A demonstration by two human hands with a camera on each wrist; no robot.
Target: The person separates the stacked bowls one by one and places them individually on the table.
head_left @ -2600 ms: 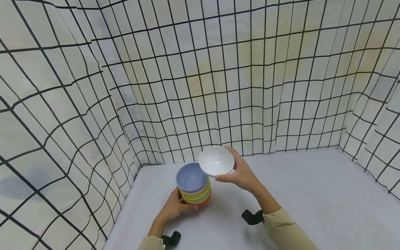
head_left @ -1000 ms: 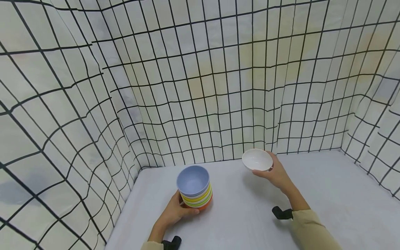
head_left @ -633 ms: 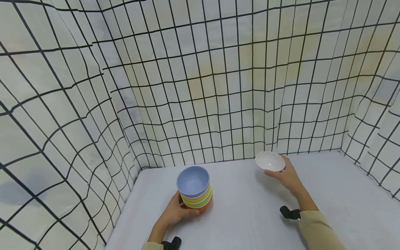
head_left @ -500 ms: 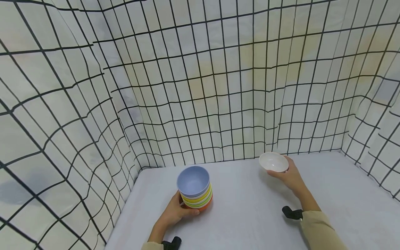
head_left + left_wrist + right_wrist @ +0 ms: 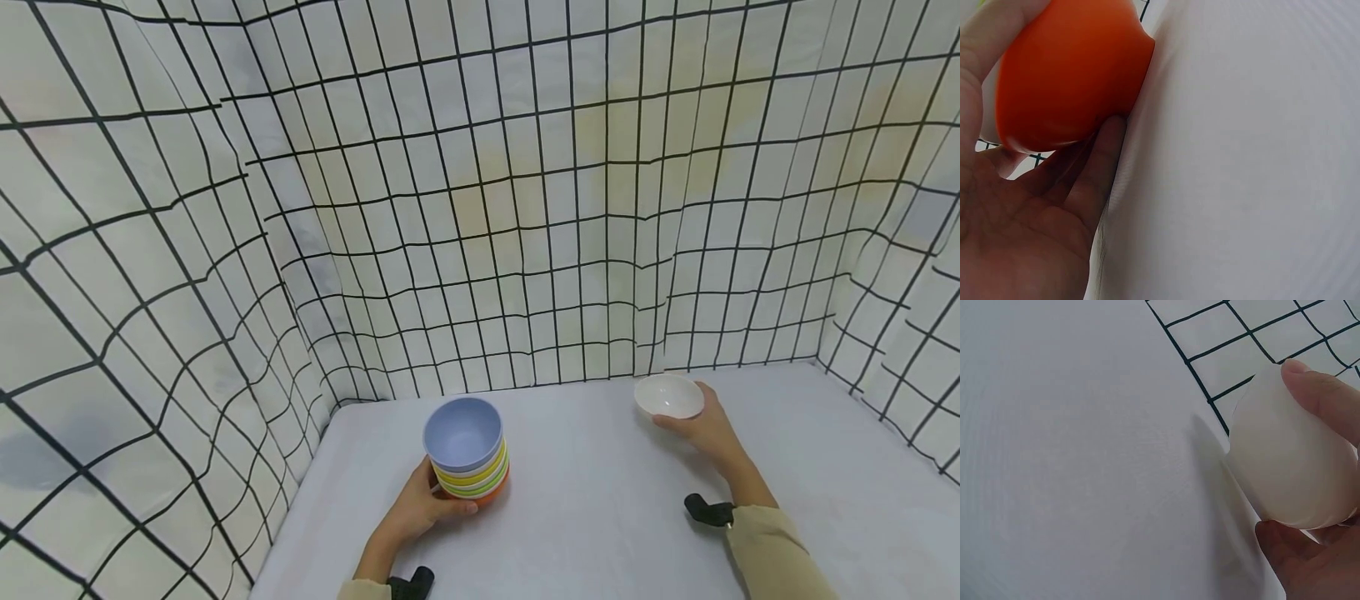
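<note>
A stack of nested bowls [image 5: 472, 479] stands on the white table, left of centre in the head view. The top one is a blue bowl [image 5: 462, 433]; yellow, white and green rims show below it. My left hand [image 5: 418, 507] grips the stack low down, thumb in front. In the left wrist view its fingers wrap round the orange bowl [image 5: 1075, 75] at the bottom. Far to the right, my right hand [image 5: 708, 427] holds a single white bowl [image 5: 669, 396] by its side, opening upward. The right wrist view shows that bowl's base close over the table, thumb near its rim.
The white table [image 5: 570, 500] runs back to a white wall [image 5: 495, 200] with a black grid. Another gridded wall [image 5: 135, 317] closes off the left side, close to the stack. Black wrist mounts [image 5: 708, 510] sit on both forearms.
My right hand has carried the white bowl away from above the stack, rightward and then down toward the table. My left hand and the stack have stayed in place.
</note>
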